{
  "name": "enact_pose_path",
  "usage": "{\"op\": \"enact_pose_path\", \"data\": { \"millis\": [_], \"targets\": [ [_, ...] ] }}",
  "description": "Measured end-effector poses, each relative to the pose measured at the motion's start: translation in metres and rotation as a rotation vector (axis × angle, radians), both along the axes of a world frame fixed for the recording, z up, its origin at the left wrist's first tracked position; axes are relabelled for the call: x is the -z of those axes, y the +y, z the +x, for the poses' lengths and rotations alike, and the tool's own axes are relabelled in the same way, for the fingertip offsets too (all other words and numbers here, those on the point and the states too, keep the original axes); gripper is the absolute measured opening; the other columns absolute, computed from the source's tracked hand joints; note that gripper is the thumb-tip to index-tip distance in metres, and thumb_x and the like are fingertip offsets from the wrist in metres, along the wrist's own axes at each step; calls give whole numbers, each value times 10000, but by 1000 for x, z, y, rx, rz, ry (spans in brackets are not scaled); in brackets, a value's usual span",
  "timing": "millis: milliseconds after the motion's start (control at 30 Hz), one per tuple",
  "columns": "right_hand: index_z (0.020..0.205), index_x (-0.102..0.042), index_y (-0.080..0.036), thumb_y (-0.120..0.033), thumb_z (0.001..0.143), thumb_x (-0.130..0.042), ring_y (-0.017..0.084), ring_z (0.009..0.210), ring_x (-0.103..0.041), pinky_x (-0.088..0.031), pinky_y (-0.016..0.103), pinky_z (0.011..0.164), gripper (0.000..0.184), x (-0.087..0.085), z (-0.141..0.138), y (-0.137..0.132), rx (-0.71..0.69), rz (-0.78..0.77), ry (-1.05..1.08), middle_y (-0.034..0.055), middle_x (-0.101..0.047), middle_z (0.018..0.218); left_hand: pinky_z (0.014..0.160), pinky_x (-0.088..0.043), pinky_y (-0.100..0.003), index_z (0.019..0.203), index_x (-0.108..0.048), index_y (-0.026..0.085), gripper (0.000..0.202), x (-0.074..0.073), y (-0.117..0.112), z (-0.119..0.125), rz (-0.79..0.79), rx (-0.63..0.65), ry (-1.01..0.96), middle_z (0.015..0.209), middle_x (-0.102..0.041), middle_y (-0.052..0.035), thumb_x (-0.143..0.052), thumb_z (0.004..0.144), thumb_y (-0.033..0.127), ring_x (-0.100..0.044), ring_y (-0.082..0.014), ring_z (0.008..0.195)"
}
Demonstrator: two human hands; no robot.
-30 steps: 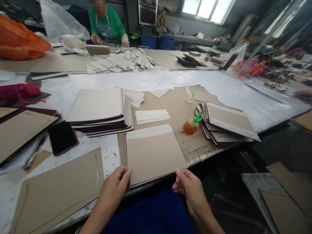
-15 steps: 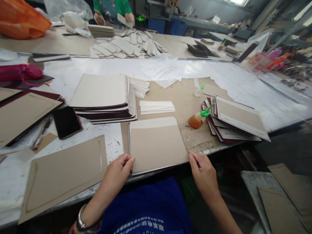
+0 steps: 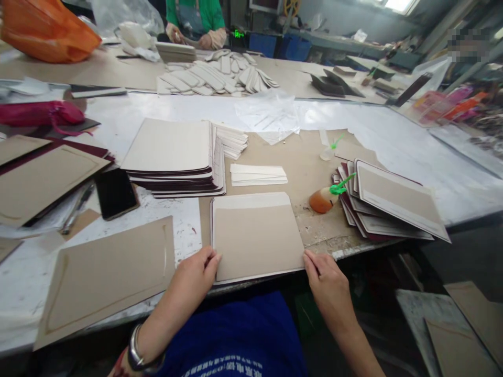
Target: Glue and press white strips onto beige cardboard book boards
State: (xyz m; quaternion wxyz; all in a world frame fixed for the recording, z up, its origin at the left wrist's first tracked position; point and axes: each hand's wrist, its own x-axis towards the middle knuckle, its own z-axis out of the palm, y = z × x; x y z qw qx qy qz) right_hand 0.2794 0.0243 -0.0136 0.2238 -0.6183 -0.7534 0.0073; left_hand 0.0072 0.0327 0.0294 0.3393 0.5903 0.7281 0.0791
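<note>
A beige card cover (image 3: 255, 235) with a pale strip along its far edge lies at the near edge of the table. My left hand (image 3: 194, 275) pinches its near left corner with curled fingers. My right hand (image 3: 328, 280) grips its near right corner, fingers closed on the edge. Just beyond the cover lies a small pile of white paper strips (image 3: 257, 174). An orange glue bottle with a green nozzle (image 3: 324, 198) lies on its side to the right.
A thick stack of covers (image 3: 173, 157) sits behind left, a fanned pile of covers (image 3: 389, 201) right. A black phone (image 3: 116, 192) and a large cardboard sheet (image 3: 108, 275) lie left. A person in green (image 3: 196, 21) works across the table.
The card cover has slid a little farther onto the table. My right hand moved up from below the edge to the cover's right corner. The view tilted downward.
</note>
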Motion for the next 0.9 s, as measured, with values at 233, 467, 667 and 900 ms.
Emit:
{"op": "enact_pose_path", "data": {
  "millis": [233,467,667,900],
  "targets": [
    [999,-625,-181,-324,952,-291,216,899,-563,-447,348,826,367,7,6,0,-81,64,-148,101,-633,948,638,-273,-272,679,-403,181,207,0,-1,0,21,-32,12,670,-499,-18,-397,882,219,-475,-176,684],
    [992,-616,-176,-327,950,-276,221,870,-563,-453,345,787,374,6,5,3,-82,72,-174,105,-629,934,627,-268,-258,649,-403,173,227,0,2,-2,16,-66,-42,633,-471,1,-419,875,193,-452,-157,661],
    [986,-611,-172,-299,943,-296,219,875,-558,-450,333,754,342,4,2,2,-65,50,-195,102,-625,953,618,-273,-254,618,-387,176,247,4,2,-4,14,-82,-102,600,-453,13,-431,860,206,-440,-153,634],
    [977,-619,-157,-206,942,-282,226,890,-542,-437,335,737,342,-1,-2,0,-91,32,-337,103,-621,950,611,-299,-263,633,-416,185,228,11,-3,-8,34,-104,-187,583,-474,4,-376,825,302,-457,-159,610]
  ]
}}
